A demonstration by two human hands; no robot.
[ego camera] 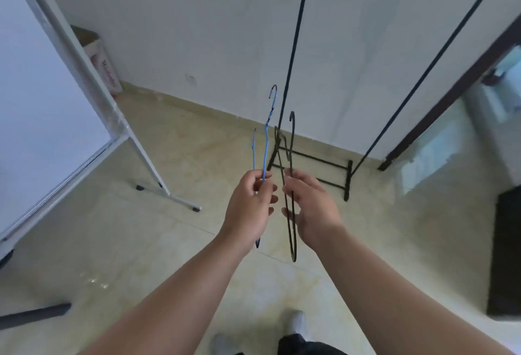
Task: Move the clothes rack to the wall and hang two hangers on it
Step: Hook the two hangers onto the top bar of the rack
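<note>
A black clothes rack (293,52) stands against the white wall, with two upright poles and low base bars on the floor. My left hand (251,205) is shut on a blue wire hanger (266,140), held upright with its hook pointing up. My right hand (310,208) grips a black wire hanger (291,213), also upright, its hook beside the rack's left pole. Both hands are side by side in front of the rack, below its top bar, which is mostly out of frame.
A whiteboard on a white stand (93,95) fills the left, its feet on the tiled floor. A cardboard box (104,64) sits behind it by the wall. A dark door frame (451,92) and a dark mat (507,250) are on the right.
</note>
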